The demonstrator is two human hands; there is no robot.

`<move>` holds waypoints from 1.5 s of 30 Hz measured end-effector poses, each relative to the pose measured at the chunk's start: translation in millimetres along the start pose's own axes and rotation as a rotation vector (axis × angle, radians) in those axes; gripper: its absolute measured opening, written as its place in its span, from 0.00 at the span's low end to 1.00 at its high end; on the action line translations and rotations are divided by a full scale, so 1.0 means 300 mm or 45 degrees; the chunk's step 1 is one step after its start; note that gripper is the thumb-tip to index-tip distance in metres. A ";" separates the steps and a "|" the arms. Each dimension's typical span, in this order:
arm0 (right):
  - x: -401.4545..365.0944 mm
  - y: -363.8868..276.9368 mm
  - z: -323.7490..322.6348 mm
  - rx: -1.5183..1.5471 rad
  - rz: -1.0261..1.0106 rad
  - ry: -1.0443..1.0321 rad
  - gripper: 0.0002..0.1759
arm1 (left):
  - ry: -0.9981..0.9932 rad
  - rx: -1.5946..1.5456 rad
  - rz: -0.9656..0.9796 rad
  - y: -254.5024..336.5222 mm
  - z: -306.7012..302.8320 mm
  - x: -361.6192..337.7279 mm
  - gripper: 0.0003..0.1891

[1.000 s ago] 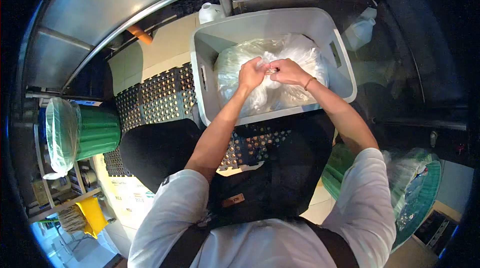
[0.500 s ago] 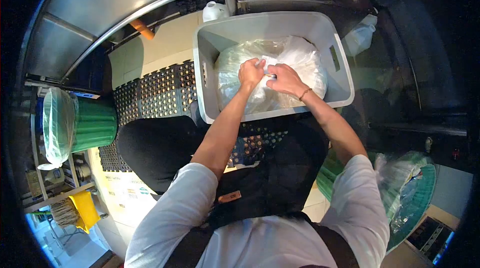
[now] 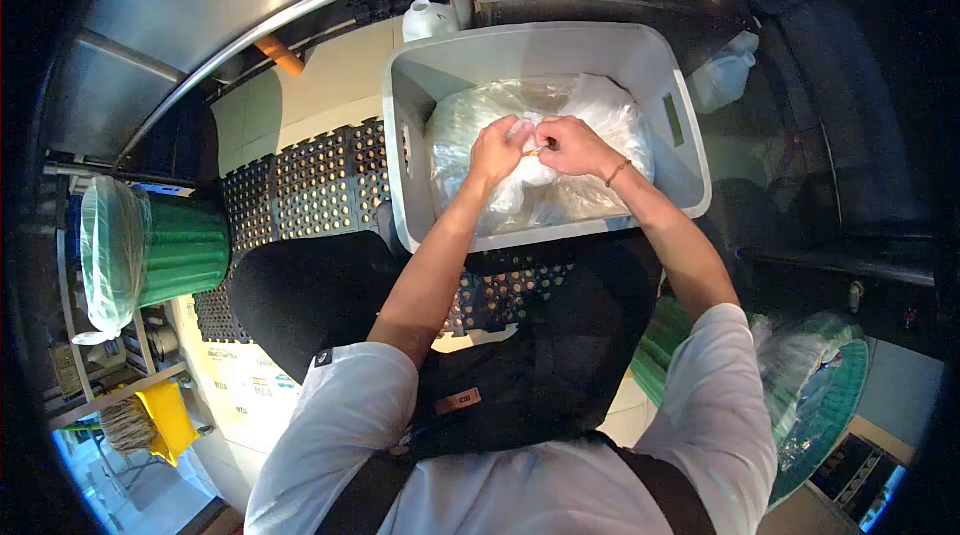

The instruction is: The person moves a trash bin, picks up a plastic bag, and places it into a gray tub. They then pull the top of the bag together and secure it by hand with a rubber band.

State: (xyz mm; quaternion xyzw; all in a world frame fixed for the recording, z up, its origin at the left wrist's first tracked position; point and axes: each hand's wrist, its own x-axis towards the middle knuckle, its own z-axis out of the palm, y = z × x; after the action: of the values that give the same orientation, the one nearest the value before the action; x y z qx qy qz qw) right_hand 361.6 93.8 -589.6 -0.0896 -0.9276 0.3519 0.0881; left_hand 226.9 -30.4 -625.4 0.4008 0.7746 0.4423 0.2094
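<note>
Since 0.5 s ago, the right hand [image 3: 580, 147] has been curled further, its thumb tucked in, while the left hand [image 3: 495, 149] has hardly been moved. Nearest, the legs [image 3: 300, 300] are set apart before the tub [image 3: 530, 50]. Between the 2 hands a thin yellowish band [image 3: 533, 152] is seen, apparently pinched by the right grip; by the left grip, the clear bag [image 3: 565, 203] is pinched at its gathered top. Whether the top is encircled by the band cannot be told, since it is hidden by fingers. The bag is held bulging inside the tub. For this step, the gathered plastic is best kept bunched and steady on the left, the band kept taut on the right, and loose film kept from being caught under the fingertips. Farther off, a white jug [image 3: 428, 21] is placed behind the tub's left corner.
</note>
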 end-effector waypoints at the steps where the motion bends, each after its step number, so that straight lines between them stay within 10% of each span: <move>1: -0.009 -0.001 0.003 -0.075 -0.028 0.048 0.07 | -0.136 -0.028 0.020 0.006 -0.012 -0.008 0.19; 18: -0.002 -0.052 0.036 -0.181 -0.243 0.369 0.03 | 0.065 -0.084 -0.232 -0.063 0.040 0.035 0.10; 45: 0.035 -0.044 0.041 -0.073 0.026 0.108 0.02 | 0.095 -0.011 -0.289 -0.035 0.024 0.035 0.14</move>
State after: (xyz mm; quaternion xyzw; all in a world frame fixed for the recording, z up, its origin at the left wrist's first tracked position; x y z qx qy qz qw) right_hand 347.4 78.5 -588.7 -0.1165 -0.9317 0.3220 0.1212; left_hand 221.0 -21.2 -637.6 0.2927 0.8202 0.4339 0.2308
